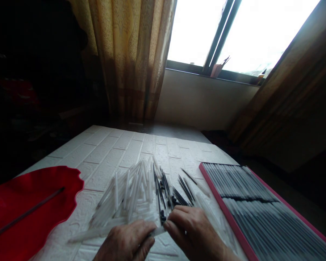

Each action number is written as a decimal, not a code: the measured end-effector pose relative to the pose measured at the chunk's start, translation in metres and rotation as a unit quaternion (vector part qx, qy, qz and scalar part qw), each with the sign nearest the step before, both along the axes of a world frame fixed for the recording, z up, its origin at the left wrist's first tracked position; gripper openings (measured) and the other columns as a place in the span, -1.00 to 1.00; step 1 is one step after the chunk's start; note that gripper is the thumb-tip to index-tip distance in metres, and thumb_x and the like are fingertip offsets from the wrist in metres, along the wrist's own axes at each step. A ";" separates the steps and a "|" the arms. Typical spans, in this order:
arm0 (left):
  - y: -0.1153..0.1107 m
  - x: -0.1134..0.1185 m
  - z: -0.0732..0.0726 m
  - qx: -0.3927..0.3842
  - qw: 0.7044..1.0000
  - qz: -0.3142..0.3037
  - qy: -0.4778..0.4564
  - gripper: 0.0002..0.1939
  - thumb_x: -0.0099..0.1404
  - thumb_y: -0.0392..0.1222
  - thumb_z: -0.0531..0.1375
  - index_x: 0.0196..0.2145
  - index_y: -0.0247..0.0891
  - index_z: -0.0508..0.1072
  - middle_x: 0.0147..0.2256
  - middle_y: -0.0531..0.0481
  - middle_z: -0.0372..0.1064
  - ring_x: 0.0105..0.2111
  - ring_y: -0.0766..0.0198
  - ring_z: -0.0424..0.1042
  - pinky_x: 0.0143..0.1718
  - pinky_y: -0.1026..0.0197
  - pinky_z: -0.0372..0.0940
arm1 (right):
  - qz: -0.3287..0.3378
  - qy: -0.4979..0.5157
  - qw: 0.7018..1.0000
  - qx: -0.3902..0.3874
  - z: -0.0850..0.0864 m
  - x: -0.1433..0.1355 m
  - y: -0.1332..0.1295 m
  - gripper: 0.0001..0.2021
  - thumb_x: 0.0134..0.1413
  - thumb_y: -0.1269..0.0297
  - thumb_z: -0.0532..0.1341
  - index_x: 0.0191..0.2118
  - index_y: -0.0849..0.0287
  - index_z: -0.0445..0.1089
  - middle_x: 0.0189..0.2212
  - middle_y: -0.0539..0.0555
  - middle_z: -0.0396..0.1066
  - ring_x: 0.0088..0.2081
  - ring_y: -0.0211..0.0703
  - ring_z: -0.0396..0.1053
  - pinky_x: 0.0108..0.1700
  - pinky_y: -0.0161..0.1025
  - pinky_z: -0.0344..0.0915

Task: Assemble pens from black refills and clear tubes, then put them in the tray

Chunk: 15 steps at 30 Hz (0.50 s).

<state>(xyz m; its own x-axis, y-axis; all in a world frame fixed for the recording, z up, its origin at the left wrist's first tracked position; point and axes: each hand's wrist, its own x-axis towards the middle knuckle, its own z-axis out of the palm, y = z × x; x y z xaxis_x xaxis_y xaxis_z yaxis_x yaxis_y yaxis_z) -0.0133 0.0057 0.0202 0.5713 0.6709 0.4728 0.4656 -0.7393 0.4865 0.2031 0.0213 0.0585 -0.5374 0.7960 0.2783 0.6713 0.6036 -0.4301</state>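
Low in the middle, my left hand (129,239) and my right hand (191,226) both pinch one short translucent plastic tube (159,231), which spans the gap between them. The fingers of each hand are closed on its ends. Just beyond my left hand lies a loose pile of translucent plastic tubes (137,185). Thin black rods (187,188) and small black caps (162,215) are scattered beside the pile, past my right hand. More clear tubes (210,206) lie to the right of that hand. Whatever is inside the held tube I cannot make out.
A red scalloped dish (62,208) with a dark thin stick (27,215) in it is at the left. On the right, a pink-edged tray (222,210) holds two rows of dark-cored clear tubes (277,228). The white brick-patterned table (105,152) runs toward a curtained window (195,32).
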 end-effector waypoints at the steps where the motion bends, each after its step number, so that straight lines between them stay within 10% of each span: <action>1: 0.001 0.000 0.000 -0.003 1.000 -0.001 0.001 -0.79 0.41 -0.32 0.02 -0.05 -0.16 0.33 -0.30 0.00 0.56 -0.32 0.24 0.61 -0.32 0.35 0.45 | -0.004 -0.004 1.000 -0.001 -0.002 0.000 0.000 -0.63 0.26 0.28 0.04 -0.60 0.17 0.25 -0.62 0.00 0.32 -0.58 -0.32 0.27 -0.50 -0.37 0.04; 15: -0.001 -0.001 0.004 -0.026 0.999 0.011 -0.025 -0.80 0.40 -0.28 0.05 -0.07 -0.15 0.38 -0.27 0.01 0.59 -0.30 0.26 0.62 -0.30 0.39 0.45 | 0.030 0.098 0.991 -0.087 0.005 0.010 0.001 -0.89 0.13 0.47 0.13 -0.30 0.14 0.37 -0.42 0.02 0.46 -0.40 -0.26 0.42 -0.33 -0.38 0.27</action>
